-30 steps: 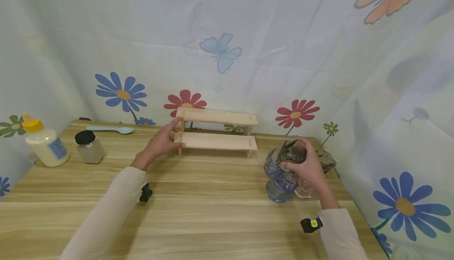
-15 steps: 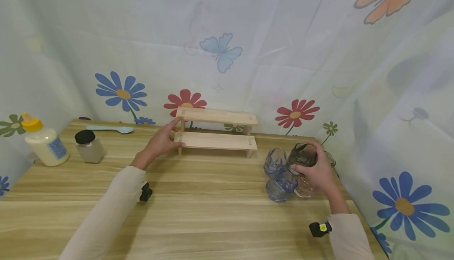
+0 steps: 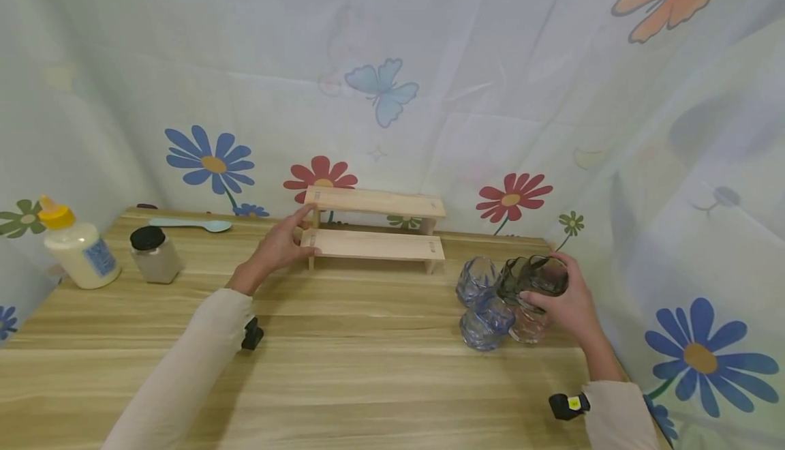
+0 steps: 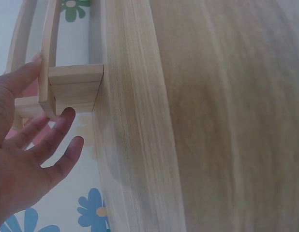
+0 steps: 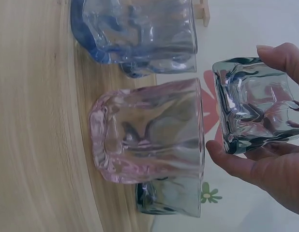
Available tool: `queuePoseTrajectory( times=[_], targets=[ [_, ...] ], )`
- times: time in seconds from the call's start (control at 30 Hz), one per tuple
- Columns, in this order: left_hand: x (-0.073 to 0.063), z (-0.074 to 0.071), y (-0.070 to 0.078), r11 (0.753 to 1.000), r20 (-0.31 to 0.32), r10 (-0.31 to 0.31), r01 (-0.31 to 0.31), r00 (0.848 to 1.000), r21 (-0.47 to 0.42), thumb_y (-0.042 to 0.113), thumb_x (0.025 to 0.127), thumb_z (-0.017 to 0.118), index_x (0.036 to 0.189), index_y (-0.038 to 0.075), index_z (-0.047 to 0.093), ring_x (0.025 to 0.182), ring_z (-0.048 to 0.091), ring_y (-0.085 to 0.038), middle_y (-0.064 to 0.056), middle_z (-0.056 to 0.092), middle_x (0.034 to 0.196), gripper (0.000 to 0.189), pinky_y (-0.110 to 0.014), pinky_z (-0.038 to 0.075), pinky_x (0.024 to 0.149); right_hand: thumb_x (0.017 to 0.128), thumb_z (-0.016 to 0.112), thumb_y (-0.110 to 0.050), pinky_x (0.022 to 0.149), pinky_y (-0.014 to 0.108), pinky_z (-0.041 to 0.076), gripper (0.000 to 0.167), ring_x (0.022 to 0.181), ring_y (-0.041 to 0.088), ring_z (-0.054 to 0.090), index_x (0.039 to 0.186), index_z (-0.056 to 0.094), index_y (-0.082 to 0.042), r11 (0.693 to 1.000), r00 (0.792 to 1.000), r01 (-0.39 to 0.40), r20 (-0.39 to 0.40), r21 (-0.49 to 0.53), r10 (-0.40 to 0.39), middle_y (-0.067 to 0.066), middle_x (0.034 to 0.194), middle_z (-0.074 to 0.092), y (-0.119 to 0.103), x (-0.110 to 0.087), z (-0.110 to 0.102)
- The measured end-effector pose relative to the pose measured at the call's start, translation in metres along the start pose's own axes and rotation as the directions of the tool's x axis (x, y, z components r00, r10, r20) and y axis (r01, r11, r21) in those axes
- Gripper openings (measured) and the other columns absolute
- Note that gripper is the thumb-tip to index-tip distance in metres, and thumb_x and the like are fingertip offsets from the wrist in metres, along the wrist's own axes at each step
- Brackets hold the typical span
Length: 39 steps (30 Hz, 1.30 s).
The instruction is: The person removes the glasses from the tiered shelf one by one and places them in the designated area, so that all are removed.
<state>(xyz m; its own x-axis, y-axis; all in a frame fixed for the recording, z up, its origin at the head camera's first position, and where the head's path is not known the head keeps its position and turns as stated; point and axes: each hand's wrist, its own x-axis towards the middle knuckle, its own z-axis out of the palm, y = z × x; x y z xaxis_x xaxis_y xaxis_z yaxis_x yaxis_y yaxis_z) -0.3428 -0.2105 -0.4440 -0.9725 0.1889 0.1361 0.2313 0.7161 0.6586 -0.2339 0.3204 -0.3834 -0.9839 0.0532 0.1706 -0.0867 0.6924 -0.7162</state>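
Toward the right of the table, my right hand (image 3: pixel 573 303) holds a dark grey-green glass (image 5: pixel 256 104) between thumb and fingers. In the right wrist view its base appears above the rims of the standing glasses. Below it stands a pink glass (image 5: pixel 144 133), with another dark glass (image 5: pixel 171 198) partly hidden behind. Two blue glasses (image 3: pixel 487 320) stand just left of these. My left hand (image 3: pixel 277 245) grips the left end of a two-tier wooden shelf (image 3: pixel 375 245). There the thumb lies against the lower board (image 4: pixel 47 72), and the other fingers spread loosely past the board's end.
On the wood-grain table (image 3: pixel 343 368), a white bottle with a yellow cap (image 3: pixel 80 252) and a black-lidded jar (image 3: pixel 155 256) stand at left. A pale blue spoon (image 3: pixel 196 224) lies behind them. A flower-printed curtain (image 3: pixel 392 143) hangs along the table's back and right sides.
My right hand has moved right and slightly toward me, carrying the dark glass. Left of it, more dark glass now shows. My left hand and the shelf have stayed in place.
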Motion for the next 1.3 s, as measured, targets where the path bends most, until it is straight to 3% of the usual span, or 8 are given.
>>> queuePoseTrajectory(
  times=[0.2,0.63,0.9,1.03,1.2,1.3],
  targets=[
    [-0.001,0.0,0.001,1.0,-0.002,-0.009,0.009,1.0,0.001,0.024,0.083,0.083,0.16,0.025,0.019,0.094,0.062,-0.035,-0.025,0.053,0.135,0.099,-0.044,0.052,0.078,0.082,0.083,-0.021,0.099,0.066,0.035,0.093,0.128,0.049,0.043,0.154,0.025,-0.011,1.0,0.999,0.002,-0.043,0.002,-0.002,0.031,0.141,0.044,0.009,-0.006,-0.008],
    [-0.002,0.001,0.002,1.0,-0.007,0.002,-0.002,1.0,-0.003,0.024,0.084,0.082,0.16,0.024,0.019,0.092,0.062,-0.034,-0.027,0.053,0.136,0.098,-0.043,0.051,0.075,0.083,0.082,-0.027,0.097,0.068,0.036,0.1,0.134,0.052,0.036,0.158,0.017,-0.01,0.996,0.994,-0.084,-0.064,0.012,0.085,0.033,0.146,0.037,0.028,-0.016,-0.027],
    [-0.001,0.002,0.0,1.0,-0.003,-0.005,0.005,1.0,0.003,0.026,0.084,0.082,0.16,0.026,0.019,0.091,0.061,-0.034,-0.026,0.053,0.135,0.1,-0.04,0.05,0.074,0.085,0.081,-0.024,0.094,0.062,0.039,0.099,0.126,0.047,0.043,0.158,0.016,-0.007,0.996,0.992,-0.085,-0.091,0.003,0.085,0.031,0.139,0.044,0.041,-0.021,-0.034],
    [-0.001,0.002,-0.002,1.0,-0.003,-0.013,0.013,1.0,0.004,0.026,0.083,0.083,0.16,0.027,0.019,0.092,0.062,-0.033,-0.024,0.053,0.136,0.1,-0.041,0.05,0.075,0.085,0.08,-0.025,0.093,0.063,0.038,0.1,0.129,0.05,0.04,0.158,0.015,-0.007,0.995,0.991,-0.098,-0.09,0.001,0.098,0.033,0.142,0.04,0.048,-0.022,-0.036],
    [-0.001,0.002,-0.003,1.0,-0.009,-0.01,0.01,1.0,0.01,0.025,0.083,0.083,0.161,0.027,0.018,0.092,0.062,-0.033,-0.024,0.053,0.136,0.101,-0.041,0.05,0.074,0.086,0.08,-0.027,0.085,0.042,0.043,0.098,0.123,0.04,0.044,0.158,0.016,-0.007,0.991,0.986,-0.135,-0.098,-0.02,0.133,0.027,0.14,0.045,0.058,-0.024,-0.038],
    [0.0,0.001,-0.002,1.0,-0.011,-0.011,0.011,1.0,0.009,0.025,0.083,0.083,0.16,0.027,0.018,0.091,0.062,-0.033,-0.024,0.053,0.136,0.101,-0.04,0.05,0.074,0.087,0.079,-0.028,0.084,0.041,0.044,0.099,0.122,0.04,0.044,0.158,0.014,-0.006,0.989,0.986,-0.148,-0.087,-0.026,0.145,0.027,0.14,0.044,0.063,-0.024,-0.04]
  ],
)
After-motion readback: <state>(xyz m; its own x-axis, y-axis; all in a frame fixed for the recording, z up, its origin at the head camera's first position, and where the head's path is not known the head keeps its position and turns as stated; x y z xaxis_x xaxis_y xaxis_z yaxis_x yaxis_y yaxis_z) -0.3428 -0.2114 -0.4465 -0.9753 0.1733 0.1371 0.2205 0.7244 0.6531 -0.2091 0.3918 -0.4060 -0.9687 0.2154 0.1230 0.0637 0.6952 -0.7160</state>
